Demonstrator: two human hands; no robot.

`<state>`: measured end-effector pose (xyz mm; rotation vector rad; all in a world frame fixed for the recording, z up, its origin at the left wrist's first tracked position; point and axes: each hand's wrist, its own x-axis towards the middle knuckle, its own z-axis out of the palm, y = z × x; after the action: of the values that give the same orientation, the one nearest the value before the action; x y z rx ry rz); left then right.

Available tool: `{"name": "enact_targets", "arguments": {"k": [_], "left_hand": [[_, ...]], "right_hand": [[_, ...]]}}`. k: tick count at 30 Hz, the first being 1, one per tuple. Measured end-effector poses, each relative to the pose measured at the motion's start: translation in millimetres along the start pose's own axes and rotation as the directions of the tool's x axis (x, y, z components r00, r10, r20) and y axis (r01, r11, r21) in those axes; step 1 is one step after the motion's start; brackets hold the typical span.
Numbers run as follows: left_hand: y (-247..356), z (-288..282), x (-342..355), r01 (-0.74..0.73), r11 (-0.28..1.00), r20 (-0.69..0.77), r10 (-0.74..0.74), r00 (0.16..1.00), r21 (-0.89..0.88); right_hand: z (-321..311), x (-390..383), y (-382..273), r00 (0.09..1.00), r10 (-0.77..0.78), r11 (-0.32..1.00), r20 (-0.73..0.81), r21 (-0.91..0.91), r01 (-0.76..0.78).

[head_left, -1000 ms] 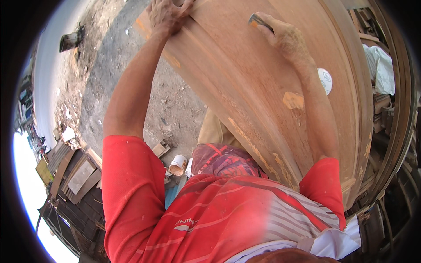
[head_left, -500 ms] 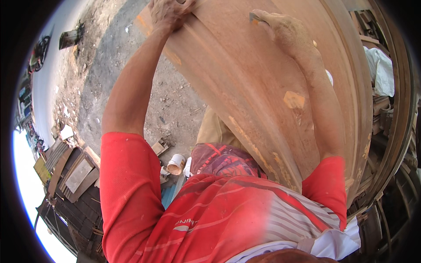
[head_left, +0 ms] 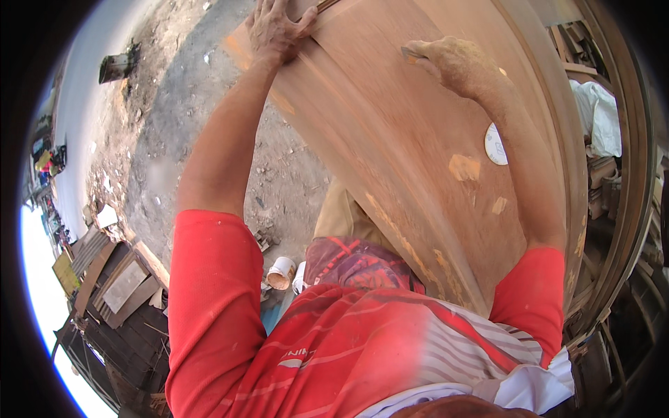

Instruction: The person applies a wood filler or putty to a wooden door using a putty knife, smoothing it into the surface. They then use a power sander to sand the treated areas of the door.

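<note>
A large brown wooden panel [head_left: 362, 132] with a raised moulded border and orange-yellow filler patches slants in front of me. My left hand [head_left: 280, 33] lies on its far left edge, fingers stretched and thumb spread, holding nothing. Toward the far middle of the panel, my right hand [head_left: 453, 64] is closed on a small flat grey piece that looks like sandpaper, pressed to the wood. Pale dust coats this hand and forearm. Beside the right forearm a white disc [head_left: 495, 145] lies on the panel, partly hidden by the arm.
On the ground at left stands a small white tub [head_left: 281, 273], smeared brown inside. Scrap boards [head_left: 129, 282] are heaped at lower left. Beyond the panel, at right, are a white sack [head_left: 597, 117] and stacked wood offcuts [head_left: 603, 182]. A dark container [head_left: 117, 67] sits at far left.
My right forearm has shifted right, uncovering more of the white disc and a small filler patch. More of my left hand's spread fingers now shows. The whole view has moved slightly.
</note>
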<state>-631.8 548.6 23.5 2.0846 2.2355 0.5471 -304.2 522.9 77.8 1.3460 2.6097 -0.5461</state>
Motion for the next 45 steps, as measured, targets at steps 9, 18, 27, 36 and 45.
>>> {"name": "enact_targets", "arguments": {"k": [9,18,27,36,45], "left_hand": [[-9.6,-7.5,-16.6,0.016,0.992,0.009,-0.015,1.000,-0.124],[-0.3,-19.5,-10.7,-0.031,0.996,0.002,0.031,1.000,-0.089],[16.5,-12.1,-5.1,0.002,0.999,-0.013,-0.002,1.000,-0.043],[1.4,-11.1,-18.2,0.002,0.999,-0.006,-0.002,1.000,-0.051],[7.2,-18.8,-17.9,-0.009,0.999,-0.014,0.009,1.000,-0.030]], "right_hand": [[10.4,-31.8,-32.8,0.984,0.110,0.973,-0.140,0.216,-0.078],[13.6,-44.7,-39.0,0.952,0.196,0.955,-0.233,0.265,-0.132],[52.1,-48.5,-21.7,0.883,0.242,0.952,-0.403,0.274,-0.136],[65.1,-57.9,-45.2,0.856,0.272,0.953,-0.440,0.248,-0.175],[67.4,-57.9,-43.1,0.807,0.212,0.967,-0.551,0.236,-0.093]]}}
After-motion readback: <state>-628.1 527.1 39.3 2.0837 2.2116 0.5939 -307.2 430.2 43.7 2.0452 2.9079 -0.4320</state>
